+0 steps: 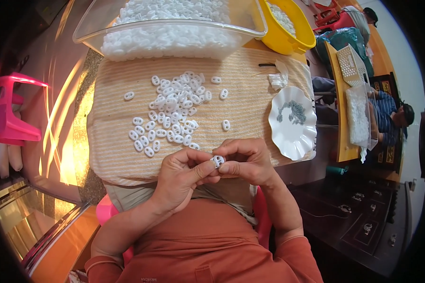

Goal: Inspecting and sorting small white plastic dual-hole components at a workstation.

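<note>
My left hand (182, 175) and my right hand (251, 163) meet at the table's near edge. Between their fingertips is a small white oval two-hole cord lock (217, 161), pinched from both sides. Just beyond my hands, a loose heap of similar white cord locks (172, 101) lies on a striped towel (250, 104). A single cord lock (226, 125) sits apart from the heap, closest to my right hand. Right of that hand is a white scalloped plate (295, 146) bearing many tiny grey pieces (293, 112), too small to make out clearly.
A clear plastic bin (170, 22) full of white pieces stands at the far edge, beside a yellow basin (300, 45). Crumpled white paper (279, 78) lies beyond the plate. Pink stool (14, 111) at left; another person (387, 115) sits at right by a second bin (359, 115).
</note>
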A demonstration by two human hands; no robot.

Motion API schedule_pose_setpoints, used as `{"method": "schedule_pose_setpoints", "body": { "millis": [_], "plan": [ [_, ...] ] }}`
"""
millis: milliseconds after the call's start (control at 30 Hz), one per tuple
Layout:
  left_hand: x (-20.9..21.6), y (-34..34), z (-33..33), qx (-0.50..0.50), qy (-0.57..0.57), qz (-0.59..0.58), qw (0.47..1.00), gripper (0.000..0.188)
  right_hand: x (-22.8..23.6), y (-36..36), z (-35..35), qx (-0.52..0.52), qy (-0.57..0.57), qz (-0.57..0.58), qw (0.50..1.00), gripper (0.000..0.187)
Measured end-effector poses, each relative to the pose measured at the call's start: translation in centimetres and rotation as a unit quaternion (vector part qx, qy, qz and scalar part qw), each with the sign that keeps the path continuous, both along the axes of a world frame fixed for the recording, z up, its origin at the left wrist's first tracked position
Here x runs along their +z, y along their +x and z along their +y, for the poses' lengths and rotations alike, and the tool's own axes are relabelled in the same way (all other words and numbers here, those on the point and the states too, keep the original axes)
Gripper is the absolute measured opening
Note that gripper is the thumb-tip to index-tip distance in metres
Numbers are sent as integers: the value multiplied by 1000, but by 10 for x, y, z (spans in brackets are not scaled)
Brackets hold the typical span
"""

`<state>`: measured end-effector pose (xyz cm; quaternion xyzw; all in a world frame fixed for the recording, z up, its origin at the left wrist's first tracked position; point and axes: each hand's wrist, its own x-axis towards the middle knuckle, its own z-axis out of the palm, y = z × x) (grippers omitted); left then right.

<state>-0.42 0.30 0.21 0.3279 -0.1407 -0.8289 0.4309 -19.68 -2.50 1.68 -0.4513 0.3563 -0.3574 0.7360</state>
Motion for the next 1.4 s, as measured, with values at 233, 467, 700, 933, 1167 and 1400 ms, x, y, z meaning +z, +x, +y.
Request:
{"method": "schedule_pose_setpoints", "body": {
  "millis": [233,467,700,933,1167,1400],
  "plan": [
    [0,-1,-2,-3,12,19,1000,12,1,3,2,-14,9,-14,1000,27],
    [-5,-1,-5,-16,-3,66,998,9,-1,4,-1,-17,-103,57,993,26],
    [-2,2,-4,-35,-5,85,996,10,-1,5,1,-11,-176,71,982,27],
    [-3,1,1,-26,-11,76,997,10,0,9,6,-16,-178,54,982,29],
    [-1,1,-5,-31,-32,77,996,9,9,10,7,-15,-155,70,985,26],
    [3,1,-11,-38,-40,73,996,8,10,10,3,-7,-98,54,994,24]
  ]
}}
